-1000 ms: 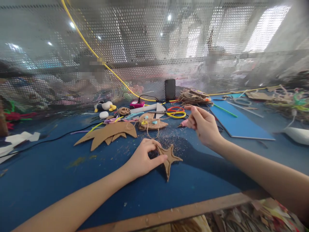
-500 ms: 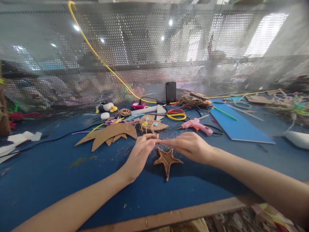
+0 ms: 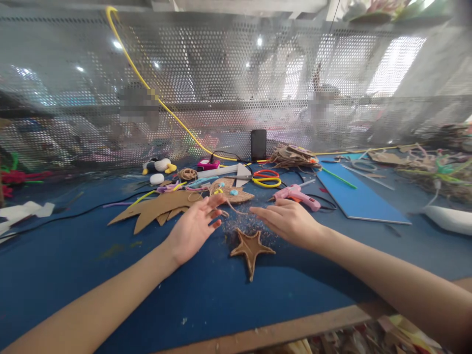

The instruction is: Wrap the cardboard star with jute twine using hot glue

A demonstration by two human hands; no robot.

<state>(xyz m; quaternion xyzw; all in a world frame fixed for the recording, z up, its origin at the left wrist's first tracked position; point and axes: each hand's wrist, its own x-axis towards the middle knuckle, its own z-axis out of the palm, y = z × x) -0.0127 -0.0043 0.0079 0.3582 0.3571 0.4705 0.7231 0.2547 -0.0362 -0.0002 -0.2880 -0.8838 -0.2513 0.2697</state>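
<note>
We had both hands out over the blue desk (image 3: 73,275), and neither grip had a firm hold of anything. Our left hand (image 3: 191,227) was turned palm up with the fingers spread wide, and a thin brown string (image 3: 236,210) ran past its fingertips toward the other hand. Our right hand (image 3: 291,220) lay flat with the fingers long and loose, pointing at the left one. It looked like the string just touched both grips, but we could not tell if any finger pinched it. The star (image 3: 251,248), made of brown card, lay flat on the desk just below the gap between the two grips, touching neither. Little brown crumbs (image 3: 254,221) were scattered on the desk around it. Past the right grip lay the pink glue gun (image 3: 297,194), and further back the scissors (image 3: 266,178) with red and yellow handles. Beyond the left grip lay the big card cut-outs (image 3: 162,205). We thought the best way here was to pinch the string gently near its end with one grip, keep it off the crumbs, and hold the star still with the other.
</note>
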